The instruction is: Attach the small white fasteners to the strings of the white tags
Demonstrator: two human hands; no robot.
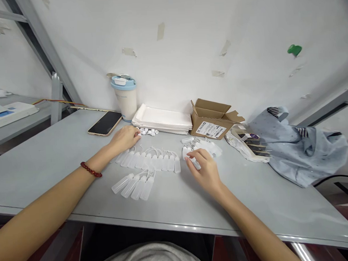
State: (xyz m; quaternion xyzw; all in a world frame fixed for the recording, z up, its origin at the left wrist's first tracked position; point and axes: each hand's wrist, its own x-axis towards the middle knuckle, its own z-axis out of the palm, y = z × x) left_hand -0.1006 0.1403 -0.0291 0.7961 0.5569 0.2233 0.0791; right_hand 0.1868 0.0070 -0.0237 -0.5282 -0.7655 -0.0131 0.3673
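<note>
left hand (pixel 124 138) pinches beside caps (pixel 148 131) toward the counter's (pixel 177 199) back edge. right hand (pixel 206 168) half-curls by bottles (pixel 216 149). can't tell either's hold.

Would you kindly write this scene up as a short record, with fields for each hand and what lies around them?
Left hand: fingertips at the small white caps; whether it grips one is unclear
Left wrist: red bead bracelet
Right hand: fingers bent over the right-hand cluster of bottles; contact unclear
Between the hands: row of translucent bottles
Nearer the front edge: group of four bottles
Back of table: phone, blue-lidded cup, white stack, open cardboard box
Far right: crumpled blue-grey cloth
</note>
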